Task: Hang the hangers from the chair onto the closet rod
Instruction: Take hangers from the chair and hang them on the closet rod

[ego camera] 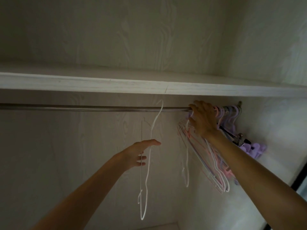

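While the right hand [203, 118] grips a bunch of thin pink and white hangers [209, 161] at the round metal closet rod [93, 108], the open-fingered left hand [141, 154] touches a lone white wire hanger [149, 156], probably needing sliding rightward next.

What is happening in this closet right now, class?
A person is hanging hangers on the closet rod under the shelf. The right hand is up at the rod, fingers on a bunch of pink and white hangers crowded at the right end, beside some purple hangers. A single white hanger hangs further left, its hook at the rod. The left hand is open right beside it, gripping nothing.
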A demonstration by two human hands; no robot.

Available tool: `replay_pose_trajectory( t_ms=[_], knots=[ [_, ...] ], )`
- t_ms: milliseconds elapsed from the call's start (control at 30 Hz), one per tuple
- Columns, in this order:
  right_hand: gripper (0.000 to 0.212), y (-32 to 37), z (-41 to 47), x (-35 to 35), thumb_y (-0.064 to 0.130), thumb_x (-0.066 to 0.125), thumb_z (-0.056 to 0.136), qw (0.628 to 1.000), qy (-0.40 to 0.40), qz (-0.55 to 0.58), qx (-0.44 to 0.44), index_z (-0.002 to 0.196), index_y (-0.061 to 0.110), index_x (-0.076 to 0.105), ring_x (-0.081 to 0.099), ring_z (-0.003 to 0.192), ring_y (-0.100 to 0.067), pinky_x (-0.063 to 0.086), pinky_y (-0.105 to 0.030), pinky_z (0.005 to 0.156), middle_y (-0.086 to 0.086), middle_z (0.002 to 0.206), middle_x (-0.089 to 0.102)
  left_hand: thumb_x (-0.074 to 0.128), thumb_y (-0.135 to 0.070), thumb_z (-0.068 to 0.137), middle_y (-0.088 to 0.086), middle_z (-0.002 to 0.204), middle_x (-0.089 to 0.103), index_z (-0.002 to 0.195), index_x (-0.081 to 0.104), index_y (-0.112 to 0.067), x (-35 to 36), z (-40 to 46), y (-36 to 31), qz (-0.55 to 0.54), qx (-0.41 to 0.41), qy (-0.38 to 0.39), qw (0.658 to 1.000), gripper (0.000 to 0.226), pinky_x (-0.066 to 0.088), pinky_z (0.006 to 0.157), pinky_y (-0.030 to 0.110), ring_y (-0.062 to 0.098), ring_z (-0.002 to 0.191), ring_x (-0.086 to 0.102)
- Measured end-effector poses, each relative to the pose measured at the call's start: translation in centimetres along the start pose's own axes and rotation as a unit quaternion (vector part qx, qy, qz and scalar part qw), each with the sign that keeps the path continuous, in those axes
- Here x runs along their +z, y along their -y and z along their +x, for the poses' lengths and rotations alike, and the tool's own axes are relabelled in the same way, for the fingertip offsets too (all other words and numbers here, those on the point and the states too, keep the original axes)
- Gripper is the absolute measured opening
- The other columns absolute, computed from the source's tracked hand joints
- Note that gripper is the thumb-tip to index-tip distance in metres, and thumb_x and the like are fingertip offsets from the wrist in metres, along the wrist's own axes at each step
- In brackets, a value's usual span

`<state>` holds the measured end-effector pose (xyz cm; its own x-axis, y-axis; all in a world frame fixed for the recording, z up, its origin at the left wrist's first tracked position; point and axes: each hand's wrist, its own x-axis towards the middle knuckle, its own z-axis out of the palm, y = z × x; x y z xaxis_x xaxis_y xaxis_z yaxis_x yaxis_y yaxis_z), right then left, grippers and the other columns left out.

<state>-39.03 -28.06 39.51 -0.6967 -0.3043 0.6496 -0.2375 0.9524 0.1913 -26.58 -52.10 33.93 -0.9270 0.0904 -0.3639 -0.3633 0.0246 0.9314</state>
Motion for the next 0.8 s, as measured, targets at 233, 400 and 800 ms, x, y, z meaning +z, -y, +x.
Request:
replay_pose_trajectory(
  t_ms=[233, 400, 800],
  knots=[
    [0.053, -3.3, -0.6, -0.4, 0.026, 0.058, 0.089, 0.998, 0.043, -0.024, 0.049, 0.139, 0.017, 0.041, 0.025, 0.139, -0.029, 0.014, -0.044, 0.114, -0.009, 0.15, 0.033, 0.083, -0.046, 0.053, 0.005, 0.136, 0.04, 0.102, 0.06, -0.028, 0.2, 0.6, 0.7, 0.006, -0.01, -0.003, 1.0, 0.057, 0.049, 0.094, 0.037, 0.025, 0.116, 0.051],
    [0.061, -1.1, -1.3, -2.9, 0.032, 0.052, 0.093, 0.986, 0.022, 0.158, 0.054, 0.145, 0.012, 0.028, 0.03, 0.137, -0.03, 0.024, -0.042, 0.112, -0.012, 0.151, 0.03, 0.082, -0.048, 0.051, 0.0, 0.135, 0.042, 0.11, 0.06, -0.029, 1.6, 0.4, 0.0, 0.02, 0.005, 0.002, 1.0, 0.066, 0.046, 0.099, 0.038, 0.025, 0.12, 0.048],
    [0.03, 4.2, -5.9, -5.2, 0.035, 0.043, 0.097, 0.857, 0.254, 0.438, 0.093, 0.086, 0.016, 0.064, 0.063, 0.079, -0.013, 0.049, -0.022, 0.077, 0.001, 0.084, 0.067, 0.076, -0.04, 0.072, 0.009, 0.149, 0.033, 0.15, -0.009, -0.014, 11.0, 1.5, -1.0, 0.009, 0.053, -0.087, 0.995, 0.118, 0.041, 0.1, 0.037, 0.026, 0.131, 0.04]
  ],
)
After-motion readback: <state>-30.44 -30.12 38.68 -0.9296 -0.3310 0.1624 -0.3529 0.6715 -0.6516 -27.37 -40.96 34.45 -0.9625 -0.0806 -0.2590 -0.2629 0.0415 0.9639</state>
